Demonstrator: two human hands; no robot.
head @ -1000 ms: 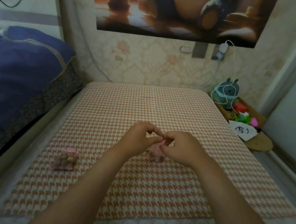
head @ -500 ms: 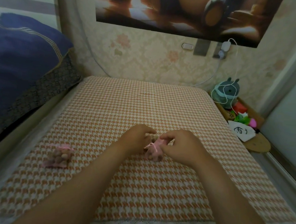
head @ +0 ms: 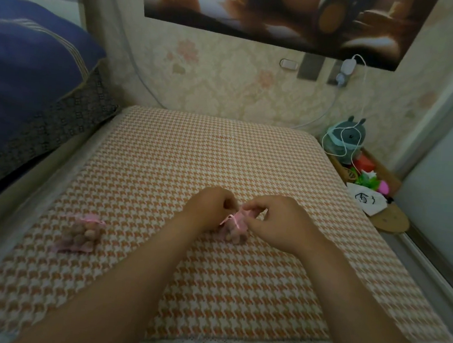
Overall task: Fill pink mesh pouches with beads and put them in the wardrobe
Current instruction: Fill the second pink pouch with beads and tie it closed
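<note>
Pink mesh pouch (head: 235, 229) sits on the orange-and-white houndstooth cover (head: 193, 154), near its middle, caught between both hands. Brownish beads (head: 234, 237) fill its lower part, and a thin pink drawstring (head: 229, 218) is cinched round its neck. The right hand (head: 278, 223) pinches the gathered top with thumb and forefinger. The left hand (head: 210, 208) is curled against the pouch's left side, gripping it there, with its fingertips hidden behind the knuckles. A second pouch (head: 82, 233), also full of beads and tied, lies well apart to the left on the same cover. On the wooden tray (head: 389, 221) at the right, a white bag (head: 366, 201) carries a dark scrawl I cannot read.
</note>
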